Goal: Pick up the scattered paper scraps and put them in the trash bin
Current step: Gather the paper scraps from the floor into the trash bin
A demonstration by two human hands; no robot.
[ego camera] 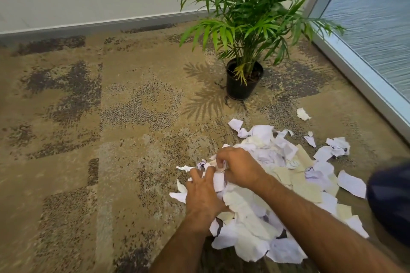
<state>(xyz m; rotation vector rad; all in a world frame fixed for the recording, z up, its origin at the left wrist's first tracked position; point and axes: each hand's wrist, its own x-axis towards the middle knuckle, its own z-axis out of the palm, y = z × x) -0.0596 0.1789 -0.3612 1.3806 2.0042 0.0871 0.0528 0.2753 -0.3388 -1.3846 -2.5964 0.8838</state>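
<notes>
A heap of torn white and cream paper scraps (277, 184) lies on the carpet at the lower right. My left hand (203, 193) lies on the heap's left edge, fingers spread and pressing scraps toward the middle. My right hand (238, 167) is just above it, fingers curled round a bunch of scraps at the heap's left top. Loose scraps lie apart from the heap: one (303, 114) further back and a crumpled one (338, 145) to the right. No trash bin is in view.
A potted palm in a black pot (243, 83) stands just behind the heap. A frosted glass wall with a metal frame (363, 77) runs along the right. A dark blue blurred shape (390, 201) is at the right edge. Brown patterned carpet (111, 139) stretches left.
</notes>
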